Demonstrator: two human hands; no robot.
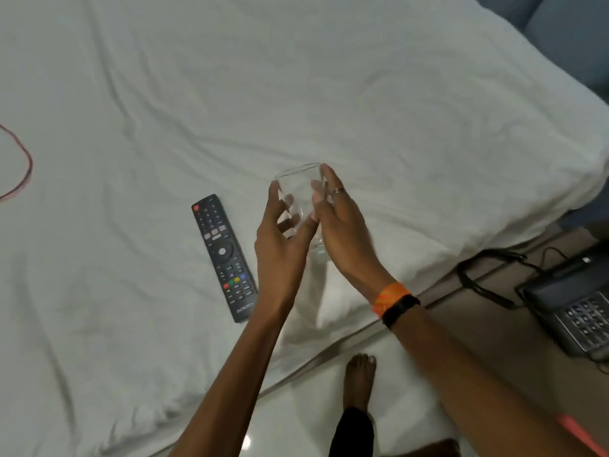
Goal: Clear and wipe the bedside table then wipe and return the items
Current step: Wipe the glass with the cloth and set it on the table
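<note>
A clear drinking glass [298, 189] stands upright over the white bed sheet [131, 94], held between both hands. My left hand [280, 239] wraps its left side, fingers showing through the glass. Pressed against its right side is my right hand [342, 225], which wears a ring, with an orange band and a black band on the wrist. A black TV remote [224, 257] lies flat on the sheet just left of my left hand. Whether the glass base touches the sheet is hidden by my hands.
A dark desk telephone [580, 315] with a black cord [478, 275] sits on the brown bedside table [478, 328] at right. A red cable [23, 173] lies at the left edge of the bed. My bare foot [359, 380] stands on the glossy white floor below.
</note>
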